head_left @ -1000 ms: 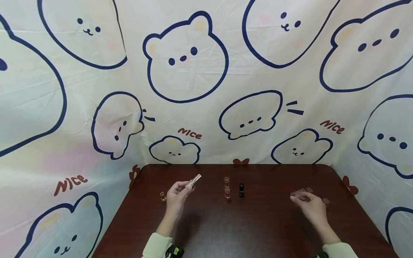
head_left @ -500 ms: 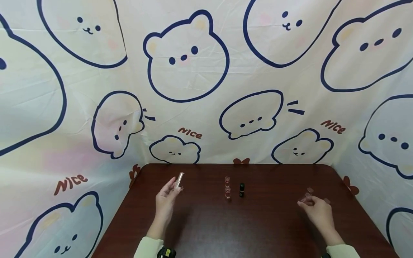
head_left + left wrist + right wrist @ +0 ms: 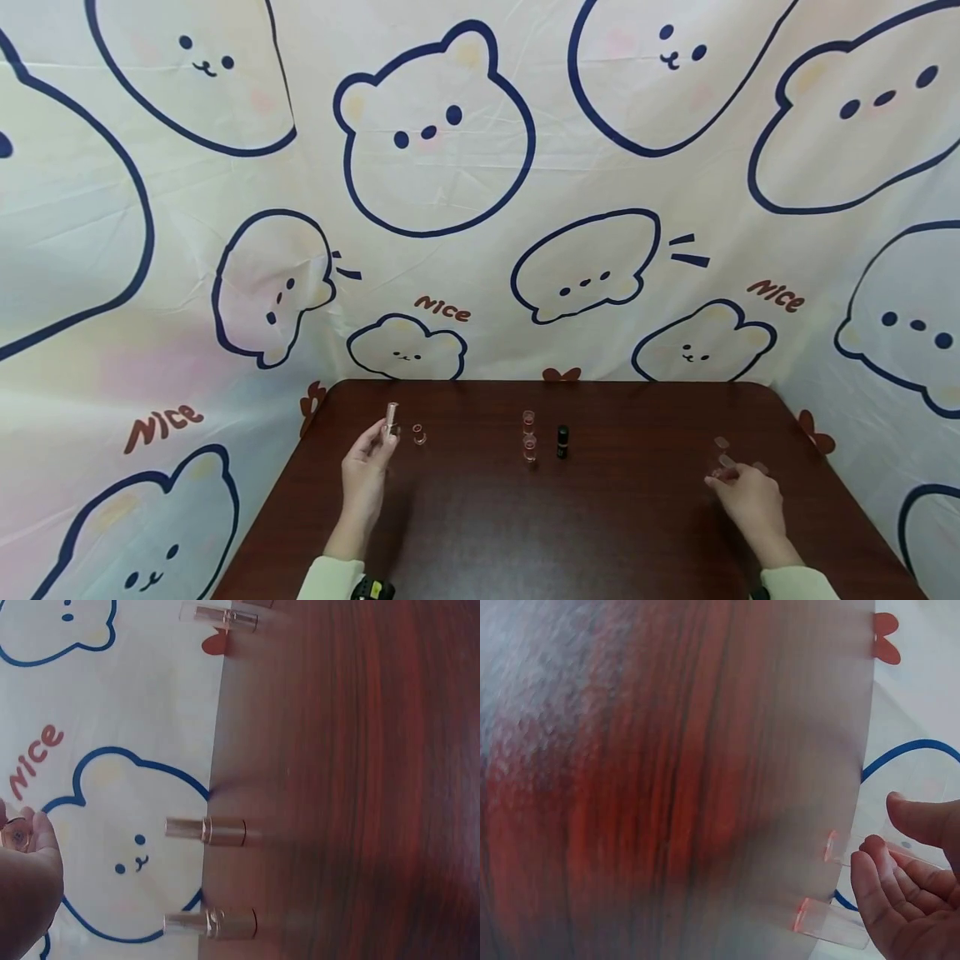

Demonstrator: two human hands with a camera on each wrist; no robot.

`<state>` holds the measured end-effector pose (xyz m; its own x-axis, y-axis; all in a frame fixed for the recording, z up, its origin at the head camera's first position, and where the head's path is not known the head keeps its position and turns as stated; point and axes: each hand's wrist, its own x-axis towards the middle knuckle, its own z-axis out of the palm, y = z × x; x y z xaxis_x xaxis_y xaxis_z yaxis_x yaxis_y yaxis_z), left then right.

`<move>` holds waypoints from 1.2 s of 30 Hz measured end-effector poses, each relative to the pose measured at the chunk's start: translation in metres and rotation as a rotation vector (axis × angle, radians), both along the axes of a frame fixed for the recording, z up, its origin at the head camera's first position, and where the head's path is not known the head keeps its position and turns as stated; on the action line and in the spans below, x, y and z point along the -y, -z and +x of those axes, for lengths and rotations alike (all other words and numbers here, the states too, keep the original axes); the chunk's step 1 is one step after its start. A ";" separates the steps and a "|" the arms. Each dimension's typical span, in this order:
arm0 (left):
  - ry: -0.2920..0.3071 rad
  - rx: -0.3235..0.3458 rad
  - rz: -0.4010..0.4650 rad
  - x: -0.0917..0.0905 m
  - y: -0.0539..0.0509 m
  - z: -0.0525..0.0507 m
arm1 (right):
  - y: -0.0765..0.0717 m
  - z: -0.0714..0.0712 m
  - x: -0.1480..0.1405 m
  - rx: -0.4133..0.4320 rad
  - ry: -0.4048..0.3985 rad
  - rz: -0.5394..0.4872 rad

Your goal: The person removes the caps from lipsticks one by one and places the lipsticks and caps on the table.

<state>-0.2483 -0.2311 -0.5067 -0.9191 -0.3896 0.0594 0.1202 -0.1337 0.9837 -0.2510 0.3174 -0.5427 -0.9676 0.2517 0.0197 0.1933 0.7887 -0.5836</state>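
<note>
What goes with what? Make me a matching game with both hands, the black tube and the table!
1 left hand
2 right hand
3 black tube
4 table

A reddish brown
B beside the clear caps
C away from both hands, near the middle
D holding up a shiny tube

Pairs: 1-D, 2-B, 3-C, 4-A

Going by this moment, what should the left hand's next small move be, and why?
Probably to lower the pale tube onto the table: the left hand pinches it nearly upright, seemingly raised, and another small tube stands just to its right.
</note>
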 end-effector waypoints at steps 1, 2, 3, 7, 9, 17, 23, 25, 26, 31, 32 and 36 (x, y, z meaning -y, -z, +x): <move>-0.013 -0.005 0.004 0.002 0.000 0.001 | 0.001 0.000 -0.001 0.008 -0.001 0.005; -0.025 -0.014 0.009 0.004 0.001 0.001 | 0.001 0.000 -0.001 0.011 0.000 0.007; -0.034 -0.025 0.014 0.006 0.002 0.001 | 0.001 0.000 -0.001 0.014 0.001 0.010; -0.090 -0.050 0.000 0.015 0.005 0.002 | 0.004 0.001 -0.002 0.011 0.001 0.028; -0.112 -0.045 -0.015 0.019 0.007 0.003 | 0.007 0.001 -0.003 0.009 0.006 0.033; -0.190 0.014 -0.087 0.035 0.015 0.003 | 0.019 -0.002 -0.007 0.019 0.024 0.049; -0.239 0.084 -0.166 0.044 0.026 0.003 | 0.021 -0.003 -0.007 0.046 0.027 0.045; -0.245 0.115 -0.200 0.047 0.030 0.002 | 0.020 -0.003 -0.007 0.056 0.030 0.046; -0.247 0.123 -0.208 0.049 0.032 0.002 | 0.020 -0.003 -0.007 0.061 0.032 0.045; -0.247 0.153 -0.251 0.056 0.041 -0.002 | 0.019 -0.004 -0.008 0.070 0.044 0.042; -0.246 0.155 -0.257 0.057 0.042 -0.003 | 0.019 -0.004 -0.008 0.071 0.044 0.039; -0.240 0.186 -0.299 0.061 0.047 -0.006 | 0.020 -0.005 -0.010 0.084 0.028 0.024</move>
